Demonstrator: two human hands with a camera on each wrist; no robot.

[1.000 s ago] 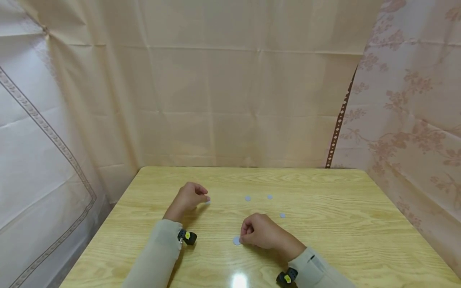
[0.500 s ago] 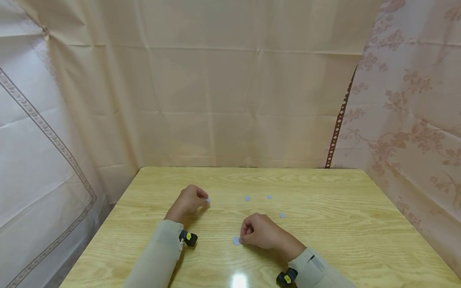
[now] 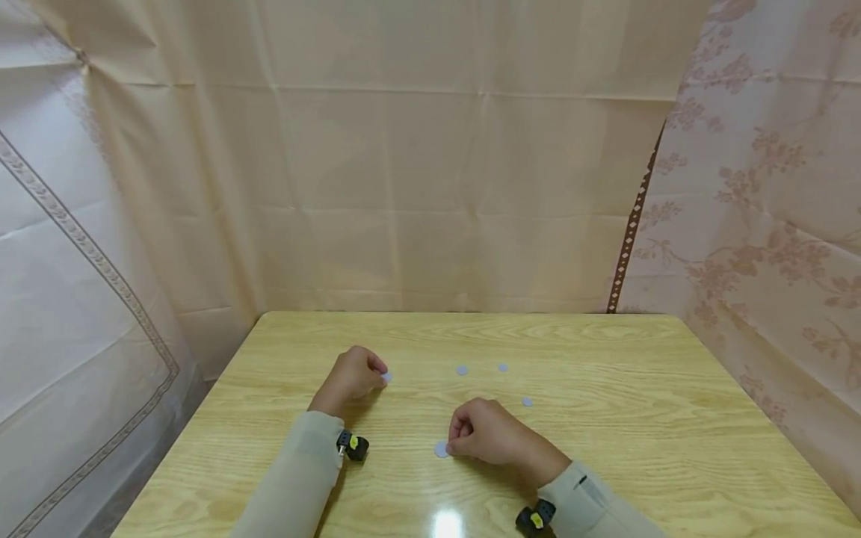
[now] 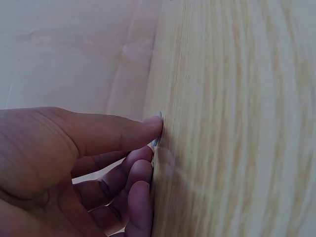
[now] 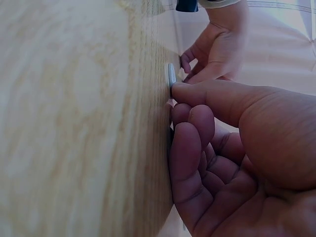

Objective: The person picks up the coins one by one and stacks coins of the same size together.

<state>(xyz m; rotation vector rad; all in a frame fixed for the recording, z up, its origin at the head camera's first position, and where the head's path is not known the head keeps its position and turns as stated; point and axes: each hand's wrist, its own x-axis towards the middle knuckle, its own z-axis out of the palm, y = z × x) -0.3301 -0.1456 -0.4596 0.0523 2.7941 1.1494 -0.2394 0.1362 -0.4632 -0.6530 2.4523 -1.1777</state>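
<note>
Near the far left of the table, my left hand (image 3: 351, 379) pinches a small pale grey disc (image 3: 386, 377) between thumb and finger. In the left wrist view only slivers of this disc (image 4: 159, 114) show around the thumb tip; its other fingers curl against the tabletop. My right hand (image 3: 491, 433) is closer to the front, its thumb and finger at the right edge of a larger-looking pale disc (image 3: 441, 449) that lies flat. The right wrist view shows that disc (image 5: 171, 74) edge-on beyond the thumb tip, with the other fingers curled on the table.
Several similar discs are on the wood-grain table (image 3: 639, 418): one disc (image 3: 462, 370) at the back middle, another disc (image 3: 503, 368) to its right, and a third disc (image 3: 528, 402) nearer. A beige curtain (image 3: 430, 187) hangs behind the table's far edge.
My left thumb and finger have shifted slightly, the thumb moving from over the small disc to its near side, so more of the disc shows. The right hand stays put.
</note>
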